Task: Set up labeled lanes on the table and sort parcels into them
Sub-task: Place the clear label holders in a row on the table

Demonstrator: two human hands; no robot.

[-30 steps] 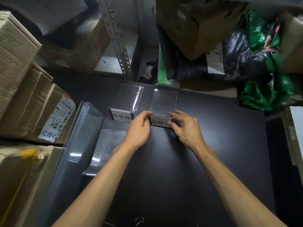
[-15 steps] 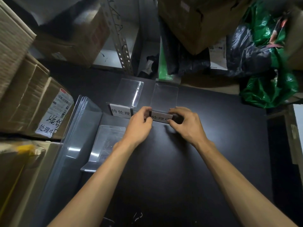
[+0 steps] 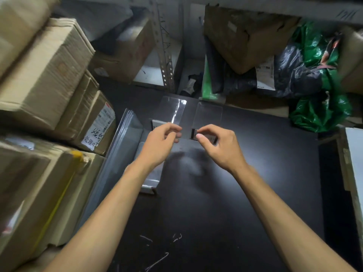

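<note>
Hands: two are showing, the left hand [image 3: 159, 146] and the right hand [image 3: 220, 148].
Clear stands: two are standing up, the left stand [image 3: 172, 112] and the right stand [image 3: 209, 116]; one flat stand [image 3: 152, 179] is lying down.
Table: one black table [image 3: 255, 173] is showing.
Box with handwriting [image 3: 96, 130]: one is sitting at the left.

My left hand [image 3: 159, 146] and right hand [image 3: 223, 149] hover side by side over the black desk [image 3: 225, 213], fingers curled. Just beyond them stand two clear holders, close together: the left holder [image 3: 172, 109] and the right holder [image 3: 209, 116]. My right thumb and forefinger lie over the right holder's label [image 3: 211, 138]; I cannot tell whether they pinch it. My left fingers are blurred. A stack of clear sheets [image 3: 127, 138] leans beside the boxes [image 3: 49, 75] on the left. Green bags [image 3: 322, 112] lie at the far right.
</note>
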